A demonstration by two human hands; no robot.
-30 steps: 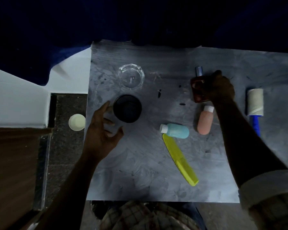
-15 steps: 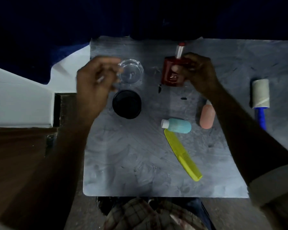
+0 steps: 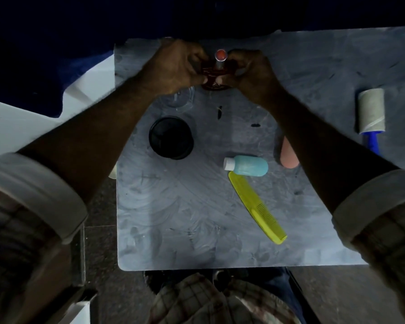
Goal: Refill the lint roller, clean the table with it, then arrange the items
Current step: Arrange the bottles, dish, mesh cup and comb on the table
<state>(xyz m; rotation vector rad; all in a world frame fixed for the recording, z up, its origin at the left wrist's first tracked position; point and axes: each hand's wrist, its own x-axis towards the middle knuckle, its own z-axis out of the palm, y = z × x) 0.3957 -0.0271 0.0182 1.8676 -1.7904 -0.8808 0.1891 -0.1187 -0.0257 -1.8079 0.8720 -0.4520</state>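
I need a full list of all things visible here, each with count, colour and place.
table: one, grey, under everything.
red bottle: one, dark red, far edge, between both hands.
glass dish: one, clear, partly under the left hand.
round jar: one, black, left of centre.
blue bottle: one, light blue, lying at centre.
pink bottle: one, pink, partly behind right forearm.
comb: one, yellow, beside the blue bottle.
lint roller: one, pale roll, blue handle, right side.
hands: two, left hand and right hand, gripping the red bottle.

Dark stone floor lies at lower left, a white ledge above it, dark blue cloth beyond.
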